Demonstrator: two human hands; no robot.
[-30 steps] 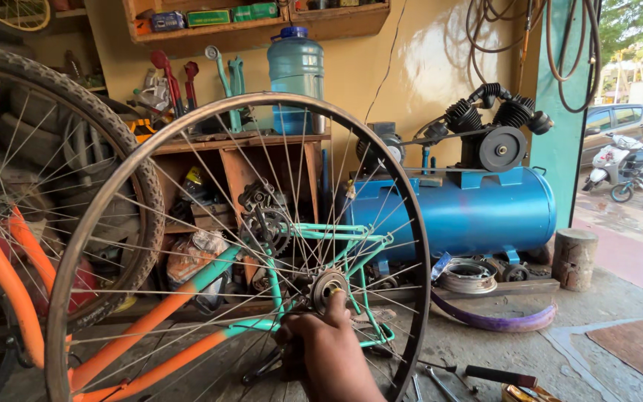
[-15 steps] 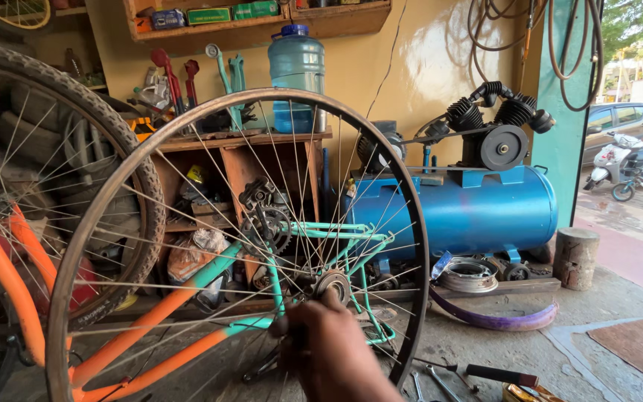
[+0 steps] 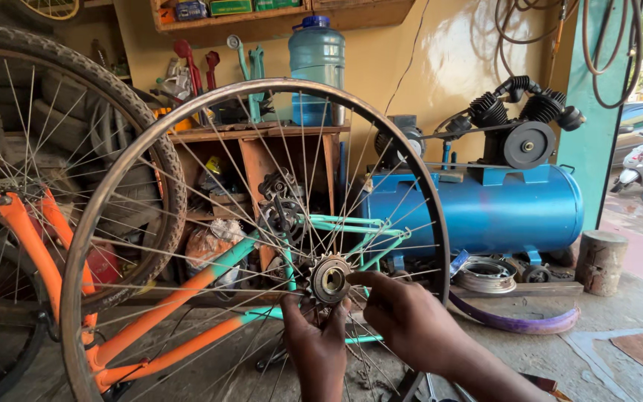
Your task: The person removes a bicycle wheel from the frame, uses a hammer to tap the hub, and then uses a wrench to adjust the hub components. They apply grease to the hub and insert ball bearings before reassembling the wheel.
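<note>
Fingers of my left hand (image 3: 318, 346) pinch the toothed sprocket (image 3: 329, 280) from below at the hub of the bare wheel rim (image 3: 124, 160). My right hand (image 3: 403, 316) closes on it from the right, thumb and forefinger touching its edge. Behind stands a blue compressor tank (image 3: 500, 208).

A single head-worn view looks forward and slightly down, close to a bare wheel (image 3: 254, 238) filling the near left and centre; the far wall and compressor (image 3: 485, 201) lie beyond, right.
</note>
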